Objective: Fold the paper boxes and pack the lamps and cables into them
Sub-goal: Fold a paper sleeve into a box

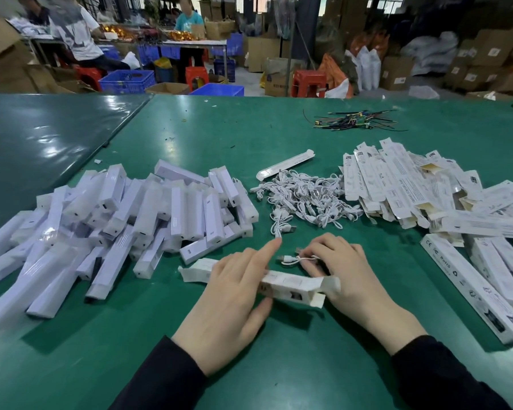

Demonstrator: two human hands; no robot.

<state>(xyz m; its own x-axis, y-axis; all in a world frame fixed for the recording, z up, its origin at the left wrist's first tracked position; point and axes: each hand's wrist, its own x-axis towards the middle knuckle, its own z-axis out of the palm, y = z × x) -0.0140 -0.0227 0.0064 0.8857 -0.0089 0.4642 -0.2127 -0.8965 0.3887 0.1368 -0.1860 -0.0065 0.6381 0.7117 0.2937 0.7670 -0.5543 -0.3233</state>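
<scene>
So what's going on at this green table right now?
A person is packing small lamps. The left hand rests on a folded paper box lying on the green table, its right-end flaps open. The right hand holds a bundled white cable just behind the box. A heap of lamps lies to the left, loose cables in the middle, flat boxes to the right.

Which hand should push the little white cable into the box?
The right hand: it already holds the coiled cable beside the box's open end, while the left hand steadies the box.
</scene>
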